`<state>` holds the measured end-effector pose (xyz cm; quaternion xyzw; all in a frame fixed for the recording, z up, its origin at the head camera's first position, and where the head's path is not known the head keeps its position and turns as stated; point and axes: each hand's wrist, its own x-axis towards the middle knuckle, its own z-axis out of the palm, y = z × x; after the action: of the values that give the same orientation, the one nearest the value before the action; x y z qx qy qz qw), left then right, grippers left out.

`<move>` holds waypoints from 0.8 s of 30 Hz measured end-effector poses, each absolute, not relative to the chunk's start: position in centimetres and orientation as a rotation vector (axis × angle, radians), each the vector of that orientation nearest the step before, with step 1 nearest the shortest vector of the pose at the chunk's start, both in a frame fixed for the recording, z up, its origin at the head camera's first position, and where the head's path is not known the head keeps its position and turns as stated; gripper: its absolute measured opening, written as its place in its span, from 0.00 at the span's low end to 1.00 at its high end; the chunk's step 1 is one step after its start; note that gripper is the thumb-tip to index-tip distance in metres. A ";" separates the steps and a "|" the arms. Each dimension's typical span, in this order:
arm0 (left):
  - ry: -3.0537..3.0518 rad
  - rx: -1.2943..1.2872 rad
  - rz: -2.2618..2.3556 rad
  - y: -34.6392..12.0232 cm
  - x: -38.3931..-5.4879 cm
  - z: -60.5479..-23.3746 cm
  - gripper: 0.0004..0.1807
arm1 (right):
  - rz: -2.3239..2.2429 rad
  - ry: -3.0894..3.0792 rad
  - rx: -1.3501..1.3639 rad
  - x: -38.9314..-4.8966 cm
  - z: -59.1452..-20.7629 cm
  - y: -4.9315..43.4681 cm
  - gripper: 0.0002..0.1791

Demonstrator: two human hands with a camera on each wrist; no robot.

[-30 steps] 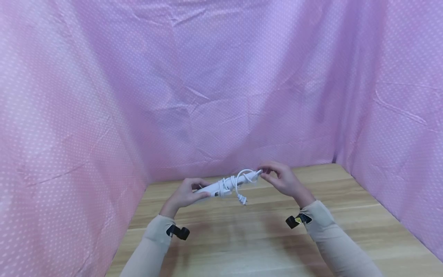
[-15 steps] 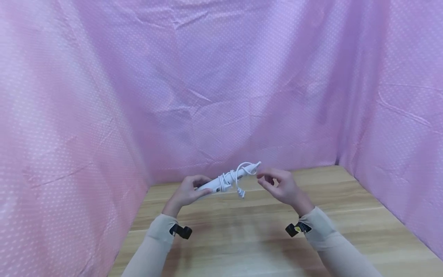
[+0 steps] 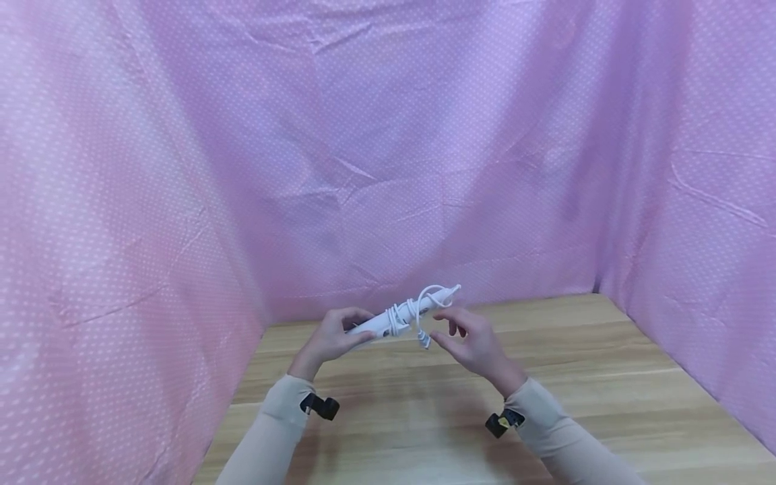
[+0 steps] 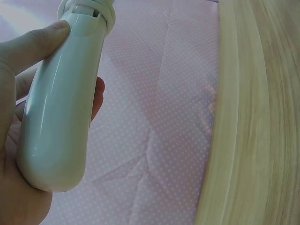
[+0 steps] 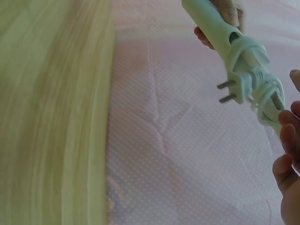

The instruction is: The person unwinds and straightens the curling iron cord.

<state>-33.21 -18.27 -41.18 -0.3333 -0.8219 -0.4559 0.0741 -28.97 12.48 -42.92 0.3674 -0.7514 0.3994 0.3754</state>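
A slim white wand-shaped electric appliance [image 3: 374,327] with a rounded handle end hangs tilted above the table, its exact kind unclear. White power cord [image 3: 395,319] is wound round its middle, and a loop hangs near the far tip. The two-pin plug [image 5: 238,89] dangles from that loop. My left hand [image 3: 330,335] grips the handle, thumb on top and fingers underneath, as the left wrist view also shows on the smooth handle [image 4: 65,103]. Beside the plug, my right hand [image 3: 477,341] has loosely bent fingers and thumb apart, holding nothing that I can see.
A light wood-grain table [image 3: 412,417] lies below both hands. Pink dotted cloth [image 3: 376,168] walls it in at the back and both sides. A black wrist camera mount [image 3: 320,406] sits on the left sleeve, and another mount [image 3: 504,422] on the right.
My right hand has let go of the appliance's far tip and moved left and down, close to the plug. The tip has risen slightly; my left hand keeps its grip.
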 end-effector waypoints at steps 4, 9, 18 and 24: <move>-2.469 -0.999 -1.332 -18.2 -33.4 -41.4 0.16 | 1.055 -1.904 0.892 -29.2 -43.5 11.5 0.18; -2.484 -0.992 -1.322 -18.1 -33.3 -41.5 0.17 | 1.092 -1.889 0.898 -29.3 -44.1 10.8 0.17; -2.538 -0.960 -1.314 -17.8 -32.9 -41.6 0.17 | 1.141 -1.909 0.871 -29.1 -45.1 10.4 0.13; -2.532 -0.954 -1.341 -17.6 -32.9 -41.4 0.17 | 1.147 -1.923 0.847 -29.2 -45.1 9.9 0.10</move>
<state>-32.92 -17.62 -41.40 -0.3153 -0.8369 -0.4432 0.0610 -29.21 9.92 -45.10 0.3294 -0.7478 0.4461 0.3651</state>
